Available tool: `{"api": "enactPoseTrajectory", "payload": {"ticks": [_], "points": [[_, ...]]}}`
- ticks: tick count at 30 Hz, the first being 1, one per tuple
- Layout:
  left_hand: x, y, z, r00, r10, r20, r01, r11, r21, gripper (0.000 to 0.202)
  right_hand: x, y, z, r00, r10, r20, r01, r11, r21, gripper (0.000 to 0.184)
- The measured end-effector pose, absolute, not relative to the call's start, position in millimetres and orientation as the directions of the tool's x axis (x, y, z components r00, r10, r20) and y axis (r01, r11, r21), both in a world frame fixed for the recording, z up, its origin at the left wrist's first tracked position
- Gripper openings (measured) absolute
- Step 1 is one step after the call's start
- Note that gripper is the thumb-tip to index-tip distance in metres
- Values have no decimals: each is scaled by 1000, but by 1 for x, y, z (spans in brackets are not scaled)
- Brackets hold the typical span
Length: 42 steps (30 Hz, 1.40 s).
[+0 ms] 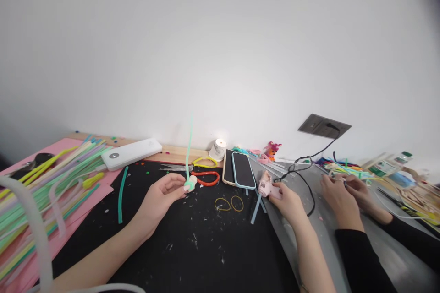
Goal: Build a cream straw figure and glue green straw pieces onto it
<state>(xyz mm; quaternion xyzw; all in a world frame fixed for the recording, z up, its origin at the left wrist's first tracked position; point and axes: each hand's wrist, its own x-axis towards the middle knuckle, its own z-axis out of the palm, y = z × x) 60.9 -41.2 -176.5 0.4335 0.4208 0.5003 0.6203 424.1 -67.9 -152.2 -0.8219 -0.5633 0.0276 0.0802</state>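
Note:
My left hand (165,194) pinches a small rounded green and whitish piece (189,185) between thumb and fingers. From that piece a thin green pipe cleaner (189,146) stands nearly upright. My right hand (287,199) is closed around the handle of a pink hot glue gun (264,185), held near the right edge of the black mat (192,252). A translucent bluish stick (255,210) shows just below the gun; whether it is joined to it I cannot tell. Scissors with red and yellow handles (209,178) lie between my hands, beyond two yellow rubber bands (229,203).
Two phones (244,170) lie by a white cup (217,150). Many pipe cleaners (68,178) and a white power bank (132,153) sit left. A black cable (311,183) runs to the wall socket (323,125). Another person's hands (343,197) work at right.

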Motion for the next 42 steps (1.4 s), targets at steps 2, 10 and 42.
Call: {"api": "enactPoseTrajectory", "payload": {"ticks": [2,10,42], "points": [[61,-41,-176,148,986,-82,-241,117,963,22,423,-68,-149,340,939,48,937,-333,-106,42],[64,-42,-173,199,977,-72,-158,105,982,20,333,-69,-106,225,941,252,837,-54,-545,27],[62,-41,-177,248,959,-133,-147,174,974,20,236,-36,-156,-34,992,118,75,120,-990,15]]}}
